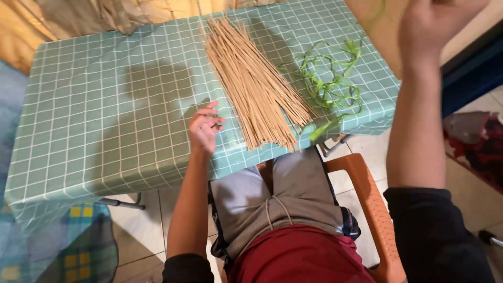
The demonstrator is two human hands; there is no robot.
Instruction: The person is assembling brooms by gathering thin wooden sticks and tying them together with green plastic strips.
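My left hand rests loosely curled and empty on the table beside the sticks. My right hand is raised; I cannot tell its grip. The stick ends overhang the near edge, so a nudge could tip them off.

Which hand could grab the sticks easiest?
Probably the left hand: it rests on the table right beside the sticks. The right hand is raised high, away from them.

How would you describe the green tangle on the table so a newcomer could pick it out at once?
Start at the table with the teal checked cloth and find the fan of thin tan sticks in its middle. Just beyond the sticks, towards the table's corner, lies a loose tangle of green strips. It is the only bright green, curly thing there; the sticks are straight and pale.
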